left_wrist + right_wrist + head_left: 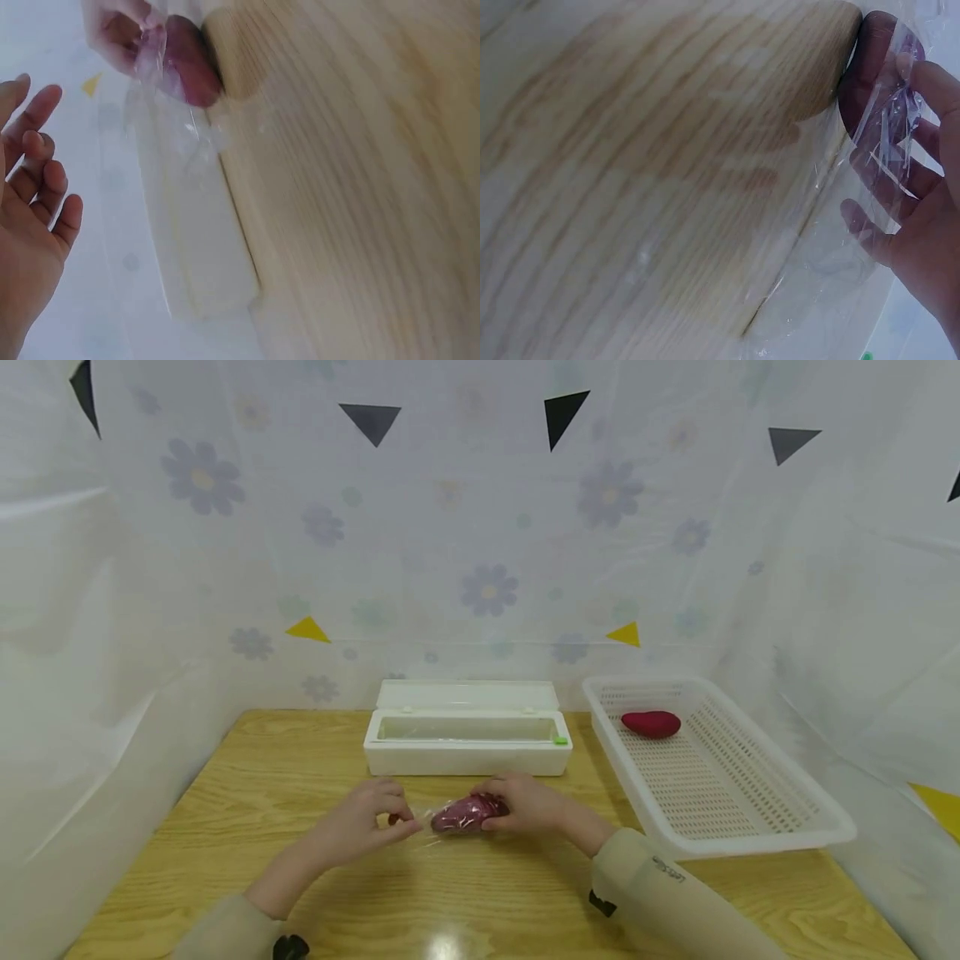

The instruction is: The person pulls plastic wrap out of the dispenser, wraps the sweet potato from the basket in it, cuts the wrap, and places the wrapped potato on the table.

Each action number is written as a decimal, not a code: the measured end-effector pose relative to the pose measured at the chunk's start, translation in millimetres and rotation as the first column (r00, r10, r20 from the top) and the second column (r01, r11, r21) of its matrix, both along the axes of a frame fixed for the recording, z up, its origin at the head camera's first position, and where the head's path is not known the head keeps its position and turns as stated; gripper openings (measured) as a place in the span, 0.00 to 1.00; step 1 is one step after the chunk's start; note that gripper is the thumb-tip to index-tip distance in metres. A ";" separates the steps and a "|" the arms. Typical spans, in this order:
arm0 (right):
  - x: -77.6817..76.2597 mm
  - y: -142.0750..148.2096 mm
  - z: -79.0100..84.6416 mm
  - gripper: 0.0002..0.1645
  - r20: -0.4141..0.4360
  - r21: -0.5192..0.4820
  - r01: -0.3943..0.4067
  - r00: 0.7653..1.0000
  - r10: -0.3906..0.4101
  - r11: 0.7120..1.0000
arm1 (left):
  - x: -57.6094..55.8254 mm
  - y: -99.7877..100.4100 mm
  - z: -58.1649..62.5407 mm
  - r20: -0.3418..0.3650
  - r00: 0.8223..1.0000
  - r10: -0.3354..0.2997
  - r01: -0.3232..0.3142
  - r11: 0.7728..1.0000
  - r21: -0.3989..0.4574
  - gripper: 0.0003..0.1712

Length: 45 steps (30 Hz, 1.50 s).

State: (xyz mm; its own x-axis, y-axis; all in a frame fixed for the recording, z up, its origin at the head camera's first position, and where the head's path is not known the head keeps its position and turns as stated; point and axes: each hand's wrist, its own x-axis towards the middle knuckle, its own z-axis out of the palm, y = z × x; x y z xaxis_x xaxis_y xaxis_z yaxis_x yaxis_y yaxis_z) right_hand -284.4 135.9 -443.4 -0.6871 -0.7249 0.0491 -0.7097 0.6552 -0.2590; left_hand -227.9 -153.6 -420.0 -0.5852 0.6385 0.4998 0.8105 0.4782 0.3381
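Film (pixel 197 139) wraps tuber (pixel 459 816), end hidden by gripping right hand (pixel 529 804); left hand (pixel 366 821) loose, empty.

From where I stand, the person wears pale beige sleeves, a left sleeve (pixel 228 931) and a right sleeve (pixel 667 893), each stopping short of the wrist, the cloth smooth and plain. The right one carries a short line of small dark lettering (pixel 669 869), too small for me to read surely. By its cuff sits a black angular piece (pixel 602 904); by the other, a rounder black piece (pixel 290 947). The left hand (pixel 372 818) and right hand (pixel 527 804) are bare.
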 end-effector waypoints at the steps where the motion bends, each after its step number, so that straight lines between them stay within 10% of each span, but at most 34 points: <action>1: 0.3 0.6 0.7 0.30 0.003 0.001 -0.003 1.000 0.003 1.000 | -0.2 5.8 1.6 -0.011 1.000 0.018 -0.018 1.000 -0.013 0.07; 10: 1.2 6.3 1.7 0.29 0.065 -0.038 -0.050 0.996 0.053 0.998 | -9.1 59.2 2.0 -0.053 0.993 0.110 -0.114 0.991 -0.071 0.08; 23: 13.9 18.6 6.2 0.20 0.184 -0.127 -0.006 0.982 0.030 0.992 | -12.0 82.9 -13.9 0.097 0.990 0.104 -0.081 0.973 -0.217 0.13; 34: 24.4 20.3 3.5 0.16 -0.058 -0.060 -0.006 0.998 0.003 0.998 | -21.8 83.4 -22.2 0.087 0.987 0.135 -0.114 0.970 -0.214 0.10; 45: 25.0 22.2 1.1 0.20 -0.097 -0.035 0.036 0.995 -0.039 0.999 | -24.0 85.2 -22.0 0.143 0.977 0.159 -0.123 0.965 -0.233 0.20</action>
